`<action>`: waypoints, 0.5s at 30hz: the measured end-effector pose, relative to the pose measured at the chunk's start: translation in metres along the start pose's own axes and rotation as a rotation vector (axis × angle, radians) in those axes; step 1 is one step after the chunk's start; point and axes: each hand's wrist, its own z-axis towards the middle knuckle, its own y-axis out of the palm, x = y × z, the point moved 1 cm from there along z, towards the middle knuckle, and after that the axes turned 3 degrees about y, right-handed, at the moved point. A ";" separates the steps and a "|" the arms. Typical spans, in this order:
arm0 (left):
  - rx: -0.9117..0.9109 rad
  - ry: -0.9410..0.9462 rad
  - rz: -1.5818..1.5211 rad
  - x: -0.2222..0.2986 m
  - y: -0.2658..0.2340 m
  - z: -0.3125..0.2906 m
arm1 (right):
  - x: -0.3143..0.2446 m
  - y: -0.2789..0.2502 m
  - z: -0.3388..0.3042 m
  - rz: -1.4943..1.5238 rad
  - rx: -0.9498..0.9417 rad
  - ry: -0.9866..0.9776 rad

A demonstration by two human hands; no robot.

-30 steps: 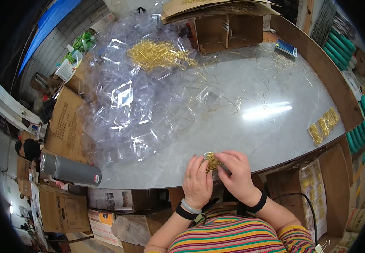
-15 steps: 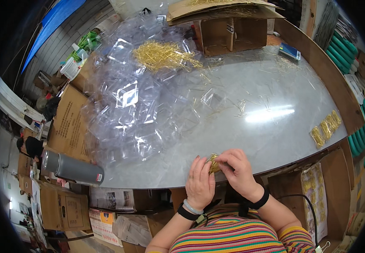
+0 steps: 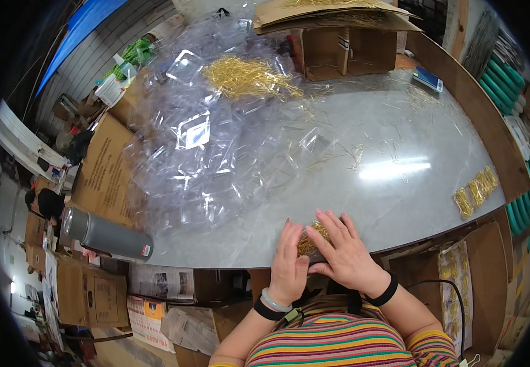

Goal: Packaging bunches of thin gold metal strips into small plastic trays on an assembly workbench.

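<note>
A small heap of thin gold wire pieces (image 3: 308, 243) lies at the near edge of the table, between my two hands. My left hand (image 3: 288, 260) stands along its left side, fingers stretched out and close together, touching it. Over its right side reaches my right hand (image 3: 346, 254), open with the fingers straight and spread, partly covering the wires. How firmly the hands press on the wires cannot be seen. A large loose pile of similar gold wires (image 3: 246, 76) rests on clear plastic packs (image 3: 194, 165) at the far left.
Several gold wire bundles (image 3: 476, 191) lie at the table's right edge. A grey flask (image 3: 115, 237) lies at the left. At the back stand a cardboard box (image 3: 369, 52) and a small blue box (image 3: 428, 79). Loose wires are scattered over the grey tabletop (image 3: 246, 235).
My right hand's fingers have gone from pinching at the wires to stretched out flat over them. My left hand stays beside the heap. The whole view has shifted slightly.
</note>
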 end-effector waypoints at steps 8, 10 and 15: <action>0.022 -0.233 -0.573 0.010 -0.007 0.003 | -0.019 0.012 0.007 0.012 0.245 0.124; 0.018 -0.129 -0.448 0.010 -0.015 0.004 | -0.026 -0.004 0.005 0.016 0.310 0.140; -0.069 0.006 -0.062 0.002 -0.014 -0.003 | -0.009 0.003 -0.001 -0.191 0.181 0.247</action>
